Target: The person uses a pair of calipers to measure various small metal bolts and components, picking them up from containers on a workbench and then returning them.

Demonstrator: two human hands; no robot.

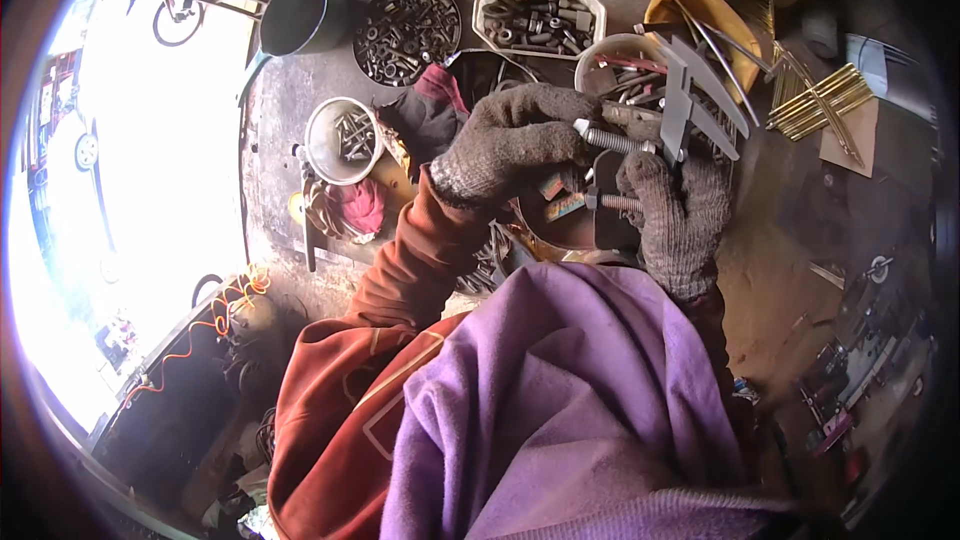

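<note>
My left hand (520, 140), in a grey-brown knit glove, is closed with its fingertips at the pale end of a threaded bolt (612, 139). The bolt lies level and points toward a grey metal caliper (677, 105) with flat, pointed jaws. My right hand (685, 215), gloved alike, is closed around the lower part of the caliper; its fingers hide where it grips. A second bolt (615, 202), darker and rusty, sticks out leftward from the right hand's fingers. Beneath both hands is a dark round container (560, 225) with small metal pieces.
Across the worktable (285, 130) stand a white tub of bolts (342, 140), a round tray of nuts (407, 35), an octagonal tray of fittings (540, 15) and a grey-green funnel-like vessel (293, 15). A yellow container (700, 0) and bundled brass-coloured rods (825, 102) lie right. Orange coiled hose (225, 315) hangs left.
</note>
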